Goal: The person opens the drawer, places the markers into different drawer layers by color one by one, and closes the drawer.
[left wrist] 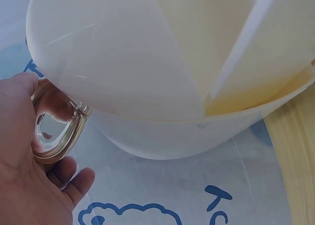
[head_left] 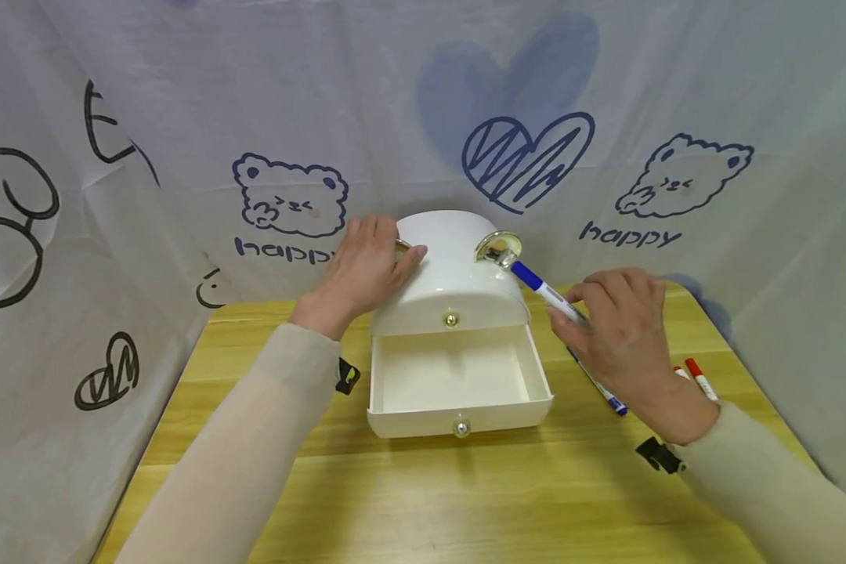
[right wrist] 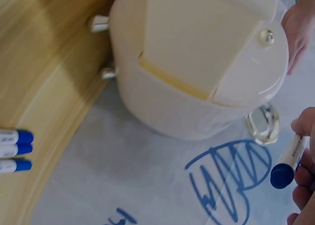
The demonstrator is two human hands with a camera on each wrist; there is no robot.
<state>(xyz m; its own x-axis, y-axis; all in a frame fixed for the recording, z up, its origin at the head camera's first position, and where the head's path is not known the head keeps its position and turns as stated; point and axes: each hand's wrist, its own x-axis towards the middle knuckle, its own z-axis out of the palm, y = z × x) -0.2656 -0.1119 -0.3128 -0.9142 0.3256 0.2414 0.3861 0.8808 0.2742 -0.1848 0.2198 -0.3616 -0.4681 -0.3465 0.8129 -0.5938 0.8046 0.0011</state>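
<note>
- A pale cloth (head_left: 395,78), creased, hangs behind and beside everything; bear faces (head_left: 292,196) and a scribbled heart (head_left: 529,160) are drawn on it, and the word "happy" (head_left: 282,249) reads twice.
- Under it lies a wood-grain table (head_left: 430,501) with a soft sheen.
- On the table stands a glossy white box (head_left: 451,274) with a domed top, smooth like plastic.
- Its lower drawer (head_left: 416,424) is pulled out; the head view looks down into its cream interior.
- The right hand (head_left: 616,329) pinches a marker between thumb and fingers.
- The left hand (head_left: 363,266) grips the box's left ear (left wrist: 69,144), fingers curled about it — the left wrist view shows this, the head view mostly hides it.
- The marker (head_left: 560,304), white-barrelled and blue-capped, is raised near the right ear (head_left: 505,241), a rounded, mirror-bright gold piece; the right wrist view shows a gap between them. Its print is too small to read.
- Three blue-capped markers (right wrist: 15,150) lie together in the right wrist view; only the head view shows red-capped markers (head_left: 701,380).
- Small shiny knobs (head_left: 451,319) sit on the fronts — and short metallic feet (right wrist: 100,23) show only from the right wrist.
</note>
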